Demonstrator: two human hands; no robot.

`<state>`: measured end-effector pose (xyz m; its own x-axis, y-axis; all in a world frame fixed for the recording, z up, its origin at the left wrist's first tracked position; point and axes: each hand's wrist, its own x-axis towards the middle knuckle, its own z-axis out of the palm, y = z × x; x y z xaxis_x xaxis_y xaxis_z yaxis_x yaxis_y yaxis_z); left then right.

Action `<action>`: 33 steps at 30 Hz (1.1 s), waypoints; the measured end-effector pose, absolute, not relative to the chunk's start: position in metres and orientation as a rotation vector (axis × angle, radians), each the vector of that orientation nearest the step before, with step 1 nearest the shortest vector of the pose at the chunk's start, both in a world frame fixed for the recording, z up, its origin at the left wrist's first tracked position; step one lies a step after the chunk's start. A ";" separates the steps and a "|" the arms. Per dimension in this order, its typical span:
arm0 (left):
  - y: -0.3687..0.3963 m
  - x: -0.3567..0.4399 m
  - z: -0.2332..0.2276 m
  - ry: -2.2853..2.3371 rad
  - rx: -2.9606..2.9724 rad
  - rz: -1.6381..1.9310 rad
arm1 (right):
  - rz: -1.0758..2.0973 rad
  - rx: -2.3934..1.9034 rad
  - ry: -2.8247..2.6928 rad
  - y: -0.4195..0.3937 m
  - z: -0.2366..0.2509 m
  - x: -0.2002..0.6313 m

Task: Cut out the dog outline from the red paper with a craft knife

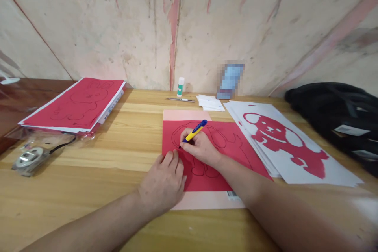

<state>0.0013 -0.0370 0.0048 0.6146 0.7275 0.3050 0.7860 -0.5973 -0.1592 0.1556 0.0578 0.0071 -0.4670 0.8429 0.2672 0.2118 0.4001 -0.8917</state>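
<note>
- The right hand (201,147) has its fingers clamped around a yellow and blue craft knife (195,131), the tip pressed down on the red sheet (236,151) just ahead of the fingertips, on the drawn outline of a cartoon animal.
- The left hand (163,183) lies flat, fingers together and stretched out, pinning the near left corner of that red sheet; its fingertips sit just beside the knife tip.
- Under the red sheet is a pale pink mat (186,115) (its edges show beyond the knuckles and below the left palm).
- Right of the right hand, a pile of white sheets (295,165) carries a red cut-out bear (283,138).
- Beyond the fingers, by the wall, stand a glue stick (180,86) and a thin pen (180,99), with small white papers (211,103) beside them.
- Well left of the left hand lies a stack of red paper (76,104), and nearer, a tape measure (28,159).
</note>
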 end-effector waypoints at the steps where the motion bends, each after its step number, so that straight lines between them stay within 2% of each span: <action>1: -0.037 0.001 0.005 -1.231 -2.566 -0.301 | 1.066 -0.903 -1.915 0.058 0.007 0.156; 33: -0.037 0.002 0.003 -1.239 -2.577 -0.288 | 1.082 -0.878 -1.951 0.059 0.000 0.155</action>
